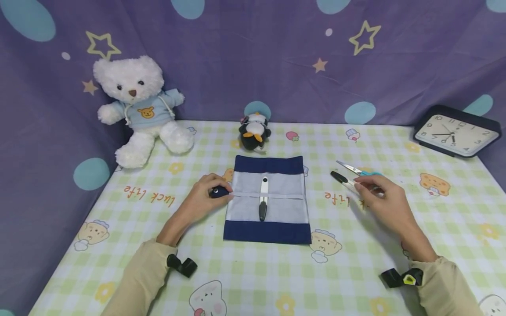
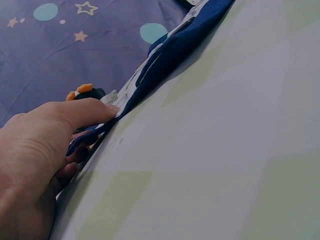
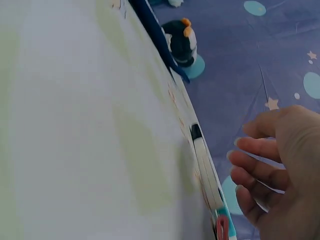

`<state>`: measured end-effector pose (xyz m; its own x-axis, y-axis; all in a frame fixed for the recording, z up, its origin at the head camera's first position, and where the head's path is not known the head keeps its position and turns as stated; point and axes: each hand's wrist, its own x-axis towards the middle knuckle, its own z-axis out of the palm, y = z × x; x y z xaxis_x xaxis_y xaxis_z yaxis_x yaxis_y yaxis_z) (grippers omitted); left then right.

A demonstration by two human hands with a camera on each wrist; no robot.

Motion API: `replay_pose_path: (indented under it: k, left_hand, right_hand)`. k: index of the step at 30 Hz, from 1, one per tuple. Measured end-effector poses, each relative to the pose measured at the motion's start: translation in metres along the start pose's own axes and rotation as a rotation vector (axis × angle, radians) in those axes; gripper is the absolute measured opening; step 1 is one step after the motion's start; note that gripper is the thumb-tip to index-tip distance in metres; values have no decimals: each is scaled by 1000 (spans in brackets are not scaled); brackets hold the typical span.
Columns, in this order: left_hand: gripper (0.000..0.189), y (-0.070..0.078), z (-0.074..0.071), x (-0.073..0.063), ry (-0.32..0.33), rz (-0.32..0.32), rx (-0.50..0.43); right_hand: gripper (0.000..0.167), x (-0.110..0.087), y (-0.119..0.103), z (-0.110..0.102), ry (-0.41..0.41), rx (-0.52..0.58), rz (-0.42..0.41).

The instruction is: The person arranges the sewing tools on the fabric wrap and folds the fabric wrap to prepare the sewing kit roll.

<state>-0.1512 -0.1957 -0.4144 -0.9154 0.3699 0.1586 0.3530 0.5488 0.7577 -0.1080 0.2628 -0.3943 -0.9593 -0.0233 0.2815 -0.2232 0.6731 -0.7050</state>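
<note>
A navy and grey cloth roll (image 1: 284, 208) lies spread flat on the table, with a slim white and black tool (image 1: 263, 197) lying lengthwise on its middle. At its left edge, my left hand (image 1: 205, 199) pinches the cloth between thumb and fingers, beside a navy tab (image 1: 218, 192) with a snap; the wrist view shows the thumb (image 2: 92, 111) on top of the edge. My right hand (image 1: 381, 197) hovers by a white pen-like item with a black end (image 1: 341, 178). Its fingers (image 3: 260, 170) are loosely bent and hold nothing. Behind that item are light-blue-handled scissors (image 1: 357, 170).
A white teddy bear (image 1: 144, 109) sits at the back left. The small penguin toy (image 1: 254, 131) stands behind the cloth roll, and a black-framed clock (image 1: 456, 131) is at the back right. A purple curtain (image 1: 253, 57) closes off the table's far side.
</note>
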Motion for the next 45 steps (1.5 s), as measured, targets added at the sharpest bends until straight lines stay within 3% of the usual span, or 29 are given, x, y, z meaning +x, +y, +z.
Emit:
replay_pose_path:
  k: [4,15,28,45]
  left_hand:
    - [10,2,0,1,-1,-4,-1]
    - [11,2,0,2,3,4,3]
    - [11,-1,0,0,4,3,4]
    - [10,-2,1,0,6,9,10]
  right_hand:
    - [19,-5,6,-6,35,-65,20]
    - [22,-17,19,-15,13,-201,74]
    - [23,-22,27,-13,-10,-233,60]
    - [20,-23,31,-8,18,-247,-4]
